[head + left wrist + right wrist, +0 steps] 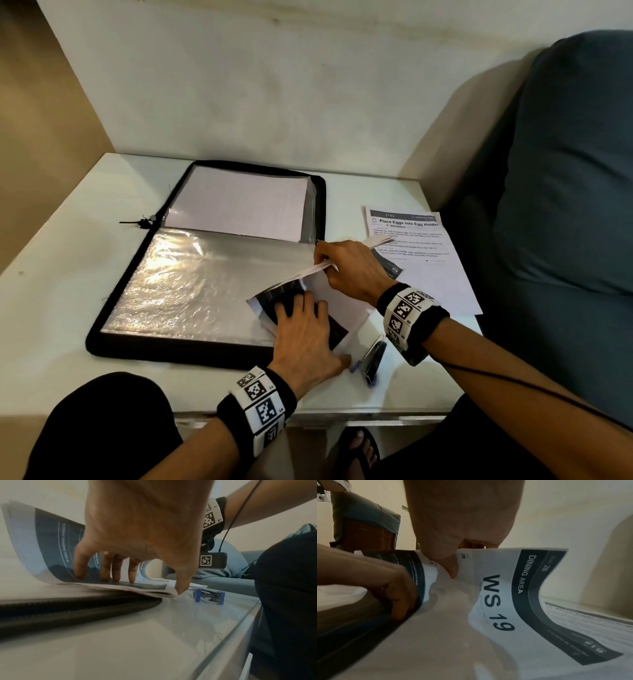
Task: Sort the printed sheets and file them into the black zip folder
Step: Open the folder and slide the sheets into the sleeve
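— Two hands are on the paper, so start at the left: what lies there?

— At the left and middle of the table the black zip folder lies open and flat, a white sheet already in its far sleeve, the near clear sleeve shiny and wrinkled.

— And the sheets to be filed?

— A thin stack of sheets overlaps the folder's near right corner. The left hand lies on it with fingers straight and spread, pressing it down, gripping nothing.

— The right hand?

— The right hand pinches the top sheets between thumb and fingers and lifts them, so they curl upward. One reads "WS 19".

— How will they handle?

— Light and limp, I judge; they bend at once and slide on each other and on the slick sleeve. Better held near an edge, with the flat hand keeping the rest from shifting.

— Anything further right?

— A stapler near the front edge, and another printed sheet at the right edge.
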